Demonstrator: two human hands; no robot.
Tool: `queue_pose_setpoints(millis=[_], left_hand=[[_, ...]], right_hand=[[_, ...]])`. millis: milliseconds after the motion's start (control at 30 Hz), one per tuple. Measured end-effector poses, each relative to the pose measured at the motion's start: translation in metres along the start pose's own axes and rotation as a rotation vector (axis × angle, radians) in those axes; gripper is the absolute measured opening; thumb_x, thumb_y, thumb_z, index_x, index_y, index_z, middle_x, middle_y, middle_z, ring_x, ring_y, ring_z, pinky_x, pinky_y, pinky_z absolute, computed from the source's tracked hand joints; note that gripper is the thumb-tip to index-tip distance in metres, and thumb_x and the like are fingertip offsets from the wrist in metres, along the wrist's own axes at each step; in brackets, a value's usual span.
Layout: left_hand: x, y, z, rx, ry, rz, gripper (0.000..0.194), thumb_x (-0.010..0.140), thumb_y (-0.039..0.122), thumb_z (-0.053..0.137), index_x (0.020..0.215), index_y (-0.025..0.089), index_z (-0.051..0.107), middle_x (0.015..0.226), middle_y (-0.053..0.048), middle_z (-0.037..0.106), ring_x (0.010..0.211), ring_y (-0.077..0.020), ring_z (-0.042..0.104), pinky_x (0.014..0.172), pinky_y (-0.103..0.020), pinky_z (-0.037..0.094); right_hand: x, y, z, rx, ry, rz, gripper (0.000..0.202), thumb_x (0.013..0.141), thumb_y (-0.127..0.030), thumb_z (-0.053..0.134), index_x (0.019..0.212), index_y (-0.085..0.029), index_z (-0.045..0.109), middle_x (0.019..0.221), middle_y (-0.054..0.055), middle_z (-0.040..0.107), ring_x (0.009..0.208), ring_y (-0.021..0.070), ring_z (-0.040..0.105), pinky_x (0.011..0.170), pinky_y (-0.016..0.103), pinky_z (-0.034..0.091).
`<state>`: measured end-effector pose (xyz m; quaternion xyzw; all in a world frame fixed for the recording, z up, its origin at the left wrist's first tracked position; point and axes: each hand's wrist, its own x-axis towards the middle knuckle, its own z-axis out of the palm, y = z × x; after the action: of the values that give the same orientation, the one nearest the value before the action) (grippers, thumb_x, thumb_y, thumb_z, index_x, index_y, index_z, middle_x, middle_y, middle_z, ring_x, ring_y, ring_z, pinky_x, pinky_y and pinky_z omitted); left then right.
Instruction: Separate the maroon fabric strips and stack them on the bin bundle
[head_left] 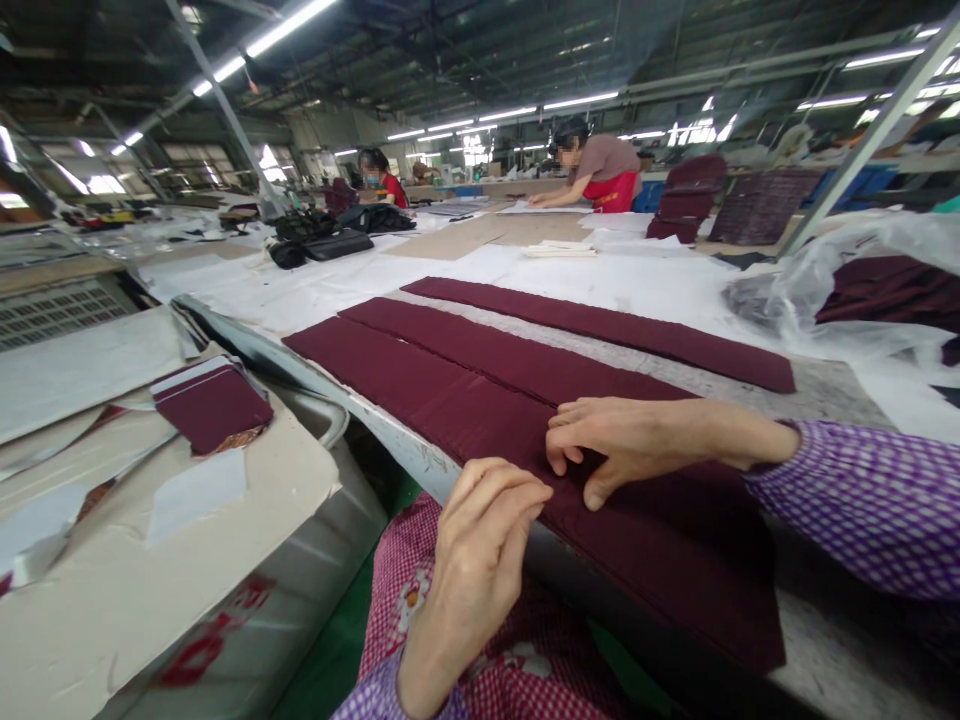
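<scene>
Long maroon fabric strips (480,385) lie side by side on a wide cutting table (832,385). My right hand (622,445) rests on the nearest strip, thumb and fingertips pinching its cloth near the table's front edge. My left hand (484,545) sits at that same edge, fingertips curled onto the hem of the strip just left of the right hand. A separate maroon strip (600,325) lies farther back. Both sleeves are purple checked.
A small stack of maroon pieces (214,405) lies on a paper-covered machine top (150,560) at left. A plastic bag with maroon cloth (885,285) sits at right. Black items (322,240) lie far back. Two other people (592,170) work at distant tables.
</scene>
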<state>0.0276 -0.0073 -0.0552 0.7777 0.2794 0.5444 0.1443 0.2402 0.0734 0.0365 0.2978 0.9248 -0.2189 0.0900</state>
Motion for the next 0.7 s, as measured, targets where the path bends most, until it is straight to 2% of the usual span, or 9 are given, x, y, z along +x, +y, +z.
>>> queue_pose_setpoints(millis=[67,133,233,333,400,533,600,700], left_hand=[[-0.001,0.0,-0.002,0.027,0.044,-0.022,0.025,0.093,-0.001,0.059,0.108,0.018,0.067,0.1,-0.003,0.07,0.101,-0.0156,0.059,0.092,-0.031,0.05],[0.0,0.002,-0.004,0.053,0.037,-0.014,0.026,0.094,-0.002,0.057,0.109,0.017,0.067,0.103,-0.005,0.07,0.103,-0.0159,0.058,0.094,-0.032,0.049],[0.001,0.011,0.0,0.081,-0.067,0.07,0.024,0.094,0.001,0.058,0.111,0.016,0.067,0.109,-0.005,0.072,0.108,-0.0181,0.057,0.094,-0.033,0.05],[0.003,0.019,0.007,0.146,-0.203,0.162,0.015,0.097,0.015,0.06,0.109,0.018,0.068,0.11,-0.003,0.074,0.104,-0.0215,0.059,0.092,-0.038,0.051],[0.002,0.021,0.012,0.174,-0.276,0.158,0.013,0.099,0.023,0.059,0.108,0.018,0.068,0.108,-0.003,0.075,0.1,-0.0225,0.06,0.092,-0.042,0.05],[-0.001,0.02,0.014,0.17,-0.304,0.123,0.014,0.1,0.024,0.057,0.108,0.019,0.067,0.107,-0.003,0.074,0.099,-0.0228,0.06,0.092,-0.044,0.049],[-0.002,0.02,0.014,0.158,-0.305,0.119,0.014,0.099,0.023,0.057,0.108,0.019,0.067,0.107,-0.003,0.073,0.1,-0.0231,0.059,0.093,-0.045,0.049],[-0.003,0.021,0.013,0.139,-0.313,0.105,0.014,0.099,0.021,0.058,0.109,0.018,0.066,0.107,-0.003,0.072,0.1,-0.0235,0.058,0.092,-0.046,0.05]], right_hand=[[0.001,-0.002,-0.002,-0.002,-0.015,0.005,0.031,0.077,-0.02,0.09,0.092,-0.018,0.063,0.094,0.0,0.058,0.096,0.0222,0.055,0.086,0.034,0.041],[0.001,-0.003,-0.002,-0.003,-0.02,-0.024,0.03,0.077,-0.019,0.09,0.087,-0.017,0.062,0.093,0.0,0.059,0.096,0.0218,0.055,0.09,0.035,0.041],[0.002,-0.004,-0.002,-0.018,-0.012,-0.088,0.028,0.079,-0.016,0.087,0.083,-0.017,0.06,0.092,-0.001,0.06,0.095,0.021,0.056,0.092,0.037,0.04],[0.001,-0.004,0.001,-0.021,0.0,-0.07,0.02,0.083,-0.015,0.082,0.086,-0.018,0.062,0.091,-0.001,0.062,0.092,0.0206,0.057,0.086,0.036,0.04],[-0.003,-0.001,0.003,-0.022,0.029,-0.024,0.022,0.083,-0.019,0.083,0.095,-0.019,0.064,0.092,-0.001,0.065,0.09,0.0213,0.059,0.088,0.038,0.04],[-0.026,0.015,0.007,0.036,0.127,0.126,0.049,0.077,-0.041,0.086,0.116,-0.022,0.063,0.11,0.004,0.069,0.099,0.028,0.063,0.094,0.043,0.043],[-0.044,0.025,0.009,0.159,0.154,0.251,0.06,0.076,-0.048,0.083,0.126,-0.025,0.06,0.116,0.006,0.067,0.102,0.0291,0.063,0.087,0.039,0.048],[-0.071,0.036,0.014,0.352,0.225,0.392,0.064,0.075,-0.052,0.079,0.129,-0.024,0.057,0.107,0.006,0.065,0.095,0.0278,0.063,0.079,0.036,0.051]])
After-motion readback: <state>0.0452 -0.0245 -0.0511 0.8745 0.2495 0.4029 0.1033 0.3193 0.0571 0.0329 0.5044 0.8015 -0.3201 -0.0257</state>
